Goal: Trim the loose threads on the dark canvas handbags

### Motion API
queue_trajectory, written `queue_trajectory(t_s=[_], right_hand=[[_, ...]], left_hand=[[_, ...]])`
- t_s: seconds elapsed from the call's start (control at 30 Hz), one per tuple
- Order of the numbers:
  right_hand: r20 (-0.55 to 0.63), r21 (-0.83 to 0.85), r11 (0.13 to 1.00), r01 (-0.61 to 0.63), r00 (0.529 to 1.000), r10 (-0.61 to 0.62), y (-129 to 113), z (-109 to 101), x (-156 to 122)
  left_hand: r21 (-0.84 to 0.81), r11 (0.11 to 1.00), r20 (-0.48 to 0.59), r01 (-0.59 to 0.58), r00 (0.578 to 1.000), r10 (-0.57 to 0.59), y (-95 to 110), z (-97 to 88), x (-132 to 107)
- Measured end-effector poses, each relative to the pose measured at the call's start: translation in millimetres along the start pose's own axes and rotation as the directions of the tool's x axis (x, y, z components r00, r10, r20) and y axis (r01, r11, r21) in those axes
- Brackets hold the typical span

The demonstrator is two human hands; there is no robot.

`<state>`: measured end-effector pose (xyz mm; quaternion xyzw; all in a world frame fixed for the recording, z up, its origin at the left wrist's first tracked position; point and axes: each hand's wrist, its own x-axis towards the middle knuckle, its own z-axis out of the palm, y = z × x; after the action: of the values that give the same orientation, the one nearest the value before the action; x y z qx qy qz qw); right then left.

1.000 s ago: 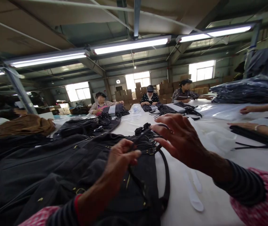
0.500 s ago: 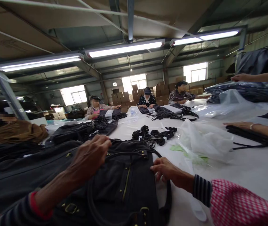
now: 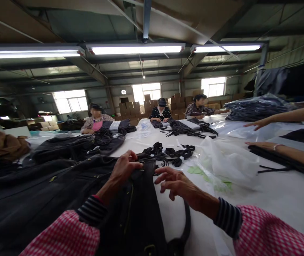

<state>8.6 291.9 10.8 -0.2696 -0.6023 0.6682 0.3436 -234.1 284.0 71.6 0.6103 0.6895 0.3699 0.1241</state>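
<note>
A black bag [image 3: 143, 202] with brass-coloured zips and fittings lies in front of me on the white-covered table [image 3: 248, 213]. My left hand [image 3: 122, 170] is closed at the bag's upper edge, thumb and fingers curled around the material there. Beside the upper right corner, my right hand [image 3: 180, 185] hovers with fingers spread and nothing in them. A dark strap handle [image 3: 187, 220] loops out past the bag's right side. More black bags [image 3: 47, 192] are spread out to the left, partly behind my left arm.
Coiled black straps [image 3: 178, 153] lie just beyond the bag. Crumpled clear plastic [image 3: 229, 163] and green pieces [image 3: 198, 171] sit to the right. A co-worker's arms [image 3: 288, 149] reach in from the right over a folded black item. Several people sit across the table with stacked bags [image 3: 192, 124].
My right hand has let go of the bag's right edge and opened. My left hand has shifted right along the upper edge. The handle has dropped lower, and the view has turned slightly.
</note>
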Motion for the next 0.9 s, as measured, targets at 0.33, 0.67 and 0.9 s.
queue_trajectory(t_s=[0.33, 0.67, 0.9], right_hand=[[-0.104, -0.21, 0.975, -0.069, 0.993, 0.048, 28, -2, 61], [-0.09, -0.266, 0.963, 0.046, 0.993, -0.073, 20, -1, 92], [-0.085, -0.342, 0.925, 0.165, 0.975, -0.206, 10, -3, 99]], left_hand=[[-0.038, 0.999, 0.127, 0.014, 0.992, -0.009, -32, 12.5, 1], [0.194, 0.962, 0.155, -0.191, 0.974, 0.163, 9, 19.0, 10], [0.343, 0.913, 0.19, -0.222, 0.968, 0.164, 26, 40.4, 31]])
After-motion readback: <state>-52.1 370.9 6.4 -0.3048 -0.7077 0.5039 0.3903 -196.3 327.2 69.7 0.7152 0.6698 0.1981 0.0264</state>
